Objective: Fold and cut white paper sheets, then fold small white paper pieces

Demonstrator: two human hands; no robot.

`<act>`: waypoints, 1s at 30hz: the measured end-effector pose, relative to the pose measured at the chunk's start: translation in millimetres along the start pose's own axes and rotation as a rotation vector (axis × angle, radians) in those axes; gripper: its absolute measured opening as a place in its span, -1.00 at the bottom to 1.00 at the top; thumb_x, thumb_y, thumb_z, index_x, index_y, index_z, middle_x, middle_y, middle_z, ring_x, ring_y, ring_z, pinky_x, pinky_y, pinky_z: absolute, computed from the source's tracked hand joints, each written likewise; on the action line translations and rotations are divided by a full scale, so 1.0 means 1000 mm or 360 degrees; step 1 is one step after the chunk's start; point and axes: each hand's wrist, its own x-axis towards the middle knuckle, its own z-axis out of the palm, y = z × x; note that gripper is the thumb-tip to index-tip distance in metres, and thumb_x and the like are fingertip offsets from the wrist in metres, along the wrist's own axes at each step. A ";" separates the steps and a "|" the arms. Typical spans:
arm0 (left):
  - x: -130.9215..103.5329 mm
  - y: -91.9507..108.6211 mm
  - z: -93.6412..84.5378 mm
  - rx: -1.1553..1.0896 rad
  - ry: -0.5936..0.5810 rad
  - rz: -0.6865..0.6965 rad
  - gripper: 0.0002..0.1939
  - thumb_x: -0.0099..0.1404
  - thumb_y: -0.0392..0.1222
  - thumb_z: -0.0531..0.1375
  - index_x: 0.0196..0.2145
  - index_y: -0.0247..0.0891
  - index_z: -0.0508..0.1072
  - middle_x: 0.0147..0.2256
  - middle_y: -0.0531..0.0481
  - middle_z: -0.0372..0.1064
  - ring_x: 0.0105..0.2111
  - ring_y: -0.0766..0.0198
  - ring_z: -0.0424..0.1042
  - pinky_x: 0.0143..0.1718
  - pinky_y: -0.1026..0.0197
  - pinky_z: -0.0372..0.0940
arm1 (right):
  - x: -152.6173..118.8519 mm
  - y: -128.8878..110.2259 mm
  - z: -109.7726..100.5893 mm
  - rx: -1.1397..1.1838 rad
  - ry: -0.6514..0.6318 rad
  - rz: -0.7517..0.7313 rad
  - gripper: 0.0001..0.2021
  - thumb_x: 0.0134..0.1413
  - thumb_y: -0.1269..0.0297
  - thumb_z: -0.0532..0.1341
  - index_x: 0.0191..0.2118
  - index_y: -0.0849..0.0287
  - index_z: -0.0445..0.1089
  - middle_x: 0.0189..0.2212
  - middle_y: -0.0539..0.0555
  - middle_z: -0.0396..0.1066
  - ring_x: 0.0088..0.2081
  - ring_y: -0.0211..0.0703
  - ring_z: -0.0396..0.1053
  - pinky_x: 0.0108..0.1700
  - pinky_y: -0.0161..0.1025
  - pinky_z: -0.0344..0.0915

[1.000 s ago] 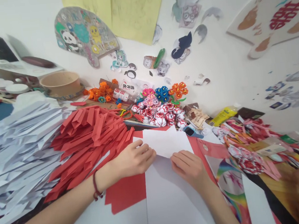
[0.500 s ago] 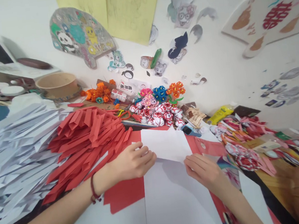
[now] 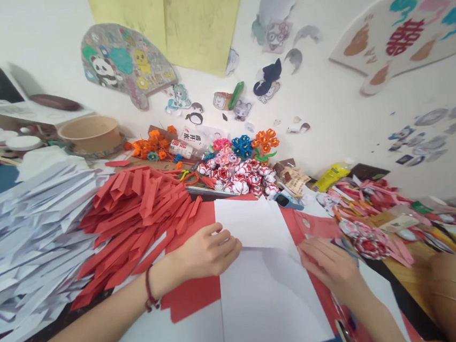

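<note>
A white sheet of paper (image 3: pixel 252 219) lies in front of me, its near edge lifted in a curve over more white paper (image 3: pixel 265 307) that is in shadow. My left hand (image 3: pixel 215 249) is closed, with curled fingers pinching the near edge at the left. At the right end of that edge is my right hand (image 3: pixel 329 263), its fingers pressed together on the sheet's side. Its fingertips partly hide the corner. Red paper (image 3: pixel 194 298) shows beneath the white sheets on the left.
Folded white strips (image 3: pixel 36 238) and folded red strips (image 3: pixel 135 217) are heaped at left. Red-and-white paper flowers (image 3: pixel 248 177) and a blue watch (image 3: pixel 287 201) sit behind the sheet. Another person's arm (image 3: pixel 453 294) is at the right edge, near colourful paper pieces (image 3: pixel 375 194).
My right hand has slid rightward along the sheet's near edge. My left hand stays almost in place. The other person's hand has come further into view, with something red and white.
</note>
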 end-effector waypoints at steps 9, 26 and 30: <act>0.003 -0.003 0.012 0.0130 -0.0108 0.0099 -0.89 0.35 -0.42 0.09 -0.27 -0.36 0.41 -0.42 -0.03 0.41 -0.46 0.32 0.33 -0.38 0.16 0.22 | 0.011 -0.020 0.003 -0.0196 0.0136 0.0342 -0.92 0.13 0.47 0.25 -0.24 0.19 0.42 -0.42 0.07 0.50 -0.36 -0.10 0.41 -0.22 -0.15 0.29; 0.019 0.040 0.010 0.0210 -0.0363 -0.0014 -0.89 0.36 -0.43 0.05 -0.30 -0.38 0.36 -0.39 -0.11 0.40 -0.45 0.22 0.34 -0.37 0.09 0.18 | 0.065 -0.084 0.072 0.0286 0.0203 0.0008 -0.84 0.27 0.49 0.11 -0.18 0.27 0.45 -0.37 0.12 0.50 -0.33 -0.16 0.32 -0.29 -0.19 0.20; 0.018 0.048 0.016 0.0244 -0.0424 -0.0030 -0.90 0.33 -0.43 0.06 -0.29 -0.40 0.36 -0.40 -0.10 0.38 -0.47 0.20 0.33 -0.43 0.10 0.15 | 0.061 -0.083 0.075 0.0433 0.0115 0.0011 -0.80 0.28 0.50 0.07 -0.20 0.25 0.45 -0.37 0.10 0.48 -0.32 -0.16 0.30 -0.31 -0.20 0.17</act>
